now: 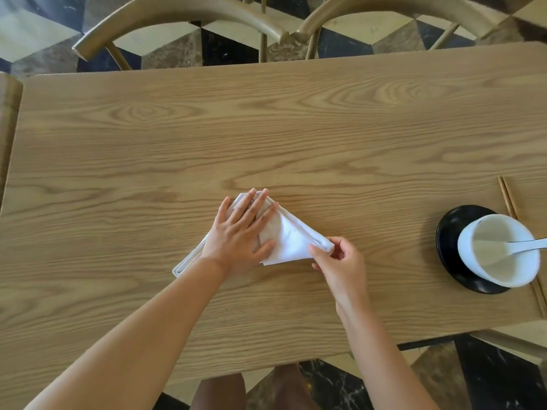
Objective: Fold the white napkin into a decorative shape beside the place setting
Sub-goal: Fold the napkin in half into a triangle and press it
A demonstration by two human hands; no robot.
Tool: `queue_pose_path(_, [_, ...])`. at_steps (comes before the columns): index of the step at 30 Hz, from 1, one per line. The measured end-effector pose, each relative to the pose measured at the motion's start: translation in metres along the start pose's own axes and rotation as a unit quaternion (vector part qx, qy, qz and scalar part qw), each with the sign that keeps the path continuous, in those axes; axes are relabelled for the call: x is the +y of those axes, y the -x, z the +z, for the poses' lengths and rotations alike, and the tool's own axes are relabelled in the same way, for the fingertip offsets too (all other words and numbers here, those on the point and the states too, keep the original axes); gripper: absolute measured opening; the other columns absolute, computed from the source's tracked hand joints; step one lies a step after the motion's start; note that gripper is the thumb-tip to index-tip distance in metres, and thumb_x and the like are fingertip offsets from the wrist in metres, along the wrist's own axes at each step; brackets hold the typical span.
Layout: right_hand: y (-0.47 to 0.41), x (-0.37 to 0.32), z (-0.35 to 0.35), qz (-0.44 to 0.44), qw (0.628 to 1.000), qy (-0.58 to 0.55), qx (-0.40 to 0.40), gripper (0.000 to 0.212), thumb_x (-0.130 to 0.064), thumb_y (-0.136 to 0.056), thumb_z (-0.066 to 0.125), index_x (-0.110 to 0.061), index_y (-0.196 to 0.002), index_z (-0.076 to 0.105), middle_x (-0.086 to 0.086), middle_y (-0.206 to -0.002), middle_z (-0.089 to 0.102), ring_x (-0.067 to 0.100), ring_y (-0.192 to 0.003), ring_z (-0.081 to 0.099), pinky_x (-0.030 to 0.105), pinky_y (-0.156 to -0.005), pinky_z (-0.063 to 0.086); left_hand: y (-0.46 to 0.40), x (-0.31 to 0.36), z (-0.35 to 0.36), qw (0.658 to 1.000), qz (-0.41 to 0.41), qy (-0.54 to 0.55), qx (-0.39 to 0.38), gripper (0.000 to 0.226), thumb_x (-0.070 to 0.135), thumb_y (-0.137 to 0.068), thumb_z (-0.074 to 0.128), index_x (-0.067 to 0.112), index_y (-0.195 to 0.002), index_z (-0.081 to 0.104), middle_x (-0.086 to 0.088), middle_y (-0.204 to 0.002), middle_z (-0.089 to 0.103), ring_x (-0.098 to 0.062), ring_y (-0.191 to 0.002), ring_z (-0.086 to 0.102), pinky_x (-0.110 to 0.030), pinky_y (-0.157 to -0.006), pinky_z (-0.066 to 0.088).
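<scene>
The white napkin (291, 239) lies folded into a layered triangle in the middle of the wooden table (266, 137). My left hand (241, 232) rests flat on its left half, fingers spread, pressing it down. My right hand (340, 260) pinches the napkin's right corner between thumb and fingers, lifting it slightly. The napkin's lower left corner sticks out beside my left forearm. The place setting sits far to the right: a black plate (450, 232) with a white bowl (500, 250) on it and a white spoon (529, 243) in the bowl.
A pair of wooden chopsticks (507, 199) lies to the right of the plate, running towards me. Two wooden chairs (177, 13) stand at the table's far edge. The near table edge is just below my forearms.
</scene>
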State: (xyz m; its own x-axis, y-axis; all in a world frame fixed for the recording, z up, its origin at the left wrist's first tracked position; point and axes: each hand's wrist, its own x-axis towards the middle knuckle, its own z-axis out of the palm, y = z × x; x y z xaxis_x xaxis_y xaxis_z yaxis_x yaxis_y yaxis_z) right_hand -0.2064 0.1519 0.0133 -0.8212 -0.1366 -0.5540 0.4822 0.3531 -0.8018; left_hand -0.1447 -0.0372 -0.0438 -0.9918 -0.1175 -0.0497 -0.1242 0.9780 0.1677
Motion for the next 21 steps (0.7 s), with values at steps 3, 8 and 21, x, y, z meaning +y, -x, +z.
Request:
queue_pose_path(3, [0.013, -0.001, 0.015, -0.025, 0.999, -0.004, 0.034, 0.018, -0.007, -0.075, 0.069, -0.012, -0.09, 0.059, 0.002, -0.081, 0.069, 0.017, -0.072, 0.066, 0.029, -0.065, 0.053, 0.002, 0.0, -0.001, 1.0, 0.012, 0.0, 0.011, 0.067, 0.054, -0.087, 0.031, 0.026, -0.147, 0.024, -0.001, -0.156, 0.017, -0.017, -0.143, 0.013, -0.052, -0.113, 0.008])
queue_pose_path(8, [0.035, -0.014, 0.037, -0.106, 0.992, -0.008, 0.07, 0.021, -0.006, -0.077, 0.066, -0.022, -0.086, 0.055, -0.001, -0.083, 0.066, 0.011, -0.071, 0.064, 0.016, -0.059, 0.048, 0.014, -0.005, -0.021, 0.983, -0.042, 0.088, 0.158, 0.059, 0.044, -0.094, 0.027, 0.015, -0.146, 0.026, -0.005, -0.153, 0.019, -0.02, -0.143, 0.017, -0.053, -0.113, 0.003])
queue_pose_path(21, [0.058, -0.004, 0.114, -0.441, 0.87, 0.22, 0.018, 0.02, -0.009, -0.073, 0.068, -0.011, -0.093, 0.064, -0.002, -0.087, 0.064, 0.014, -0.081, 0.056, 0.021, -0.073, 0.045, -0.03, -0.068, -0.072, 0.65, -0.322, 0.646, -0.237, 0.06, 0.049, -0.098, 0.018, 0.01, -0.1, 0.063, -0.005, -0.077, 0.068, -0.015, -0.071, 0.064, -0.021, -0.066, 0.052])
